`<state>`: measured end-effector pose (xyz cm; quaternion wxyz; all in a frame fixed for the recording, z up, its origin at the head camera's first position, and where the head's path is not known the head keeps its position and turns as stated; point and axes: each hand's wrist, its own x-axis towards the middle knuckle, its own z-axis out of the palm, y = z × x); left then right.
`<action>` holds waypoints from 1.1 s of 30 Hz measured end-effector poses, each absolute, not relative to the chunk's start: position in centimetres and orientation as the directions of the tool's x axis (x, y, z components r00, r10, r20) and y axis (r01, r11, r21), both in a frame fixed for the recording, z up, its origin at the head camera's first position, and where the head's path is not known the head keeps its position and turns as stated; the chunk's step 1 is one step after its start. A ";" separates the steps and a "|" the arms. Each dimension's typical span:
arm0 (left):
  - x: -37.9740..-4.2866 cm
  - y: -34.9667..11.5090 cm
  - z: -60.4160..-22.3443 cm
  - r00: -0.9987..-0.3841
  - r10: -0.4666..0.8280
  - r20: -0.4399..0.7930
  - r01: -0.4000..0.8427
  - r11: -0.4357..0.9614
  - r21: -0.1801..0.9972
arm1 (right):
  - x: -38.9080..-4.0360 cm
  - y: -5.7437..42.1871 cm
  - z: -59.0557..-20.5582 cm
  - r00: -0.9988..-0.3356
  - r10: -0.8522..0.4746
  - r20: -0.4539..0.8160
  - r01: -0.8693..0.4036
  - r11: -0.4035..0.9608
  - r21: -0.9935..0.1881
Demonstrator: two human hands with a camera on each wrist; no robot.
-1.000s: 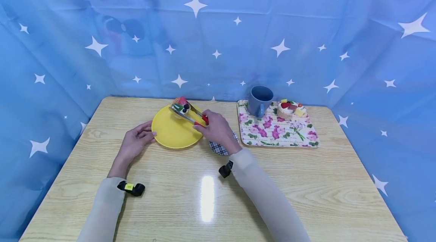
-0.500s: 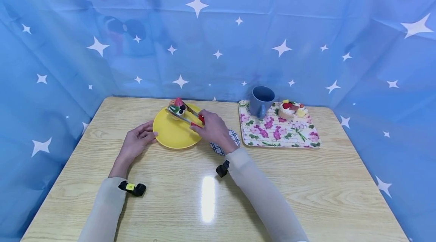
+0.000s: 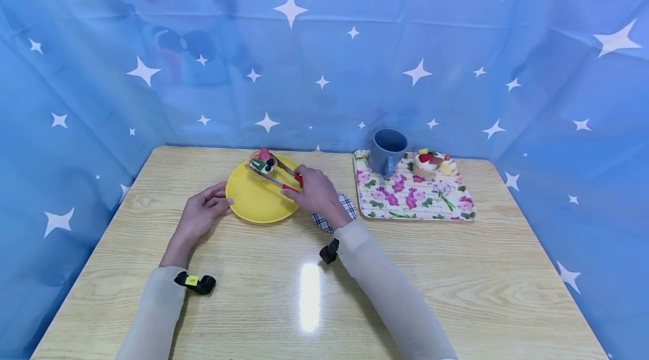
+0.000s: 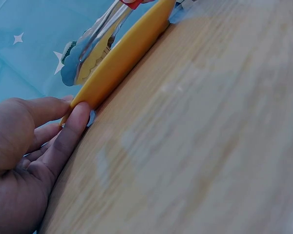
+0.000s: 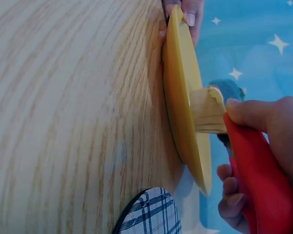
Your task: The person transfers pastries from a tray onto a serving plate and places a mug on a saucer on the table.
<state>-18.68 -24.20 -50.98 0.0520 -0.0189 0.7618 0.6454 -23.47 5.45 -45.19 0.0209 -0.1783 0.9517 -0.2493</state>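
My left hand [image 3: 200,214] pinches the left rim of a yellow plate [image 3: 258,202], thumb and fingers on either side of the edge in the left wrist view. With my right hand [image 3: 315,190] I grip the red handles of metal tongs [image 5: 259,180]. The tong tips lie around a fruit-topped tart [image 3: 263,163] at the back of the plate. In the right wrist view the tart's pale, ridged cup [image 5: 207,111] appears to sit on the plate surface. Whether the tips squeeze the tart is hard to tell.
A plaid round coaster [image 3: 334,213] lies under my right wrist. To the right, a floral tray [image 3: 410,202] bears a blue mug [image 3: 387,151] and another fruit tart [image 3: 431,164]. A starry blue curtain [image 3: 324,50] hangs behind the wooden table [image 3: 243,303].
My right hand, the tongs and the tart have shifted slightly left and down over the plate, mostly in the first half second. My left hand stays on the rim.
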 end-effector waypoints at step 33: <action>-18.6 -24.1 -51.1 -0.993 0.035 -0.112 -0.105 0.167 0.980 | -22.5 7.3 -44.6 -0.932 -0.353 0.080 -0.341 0.783 -0.519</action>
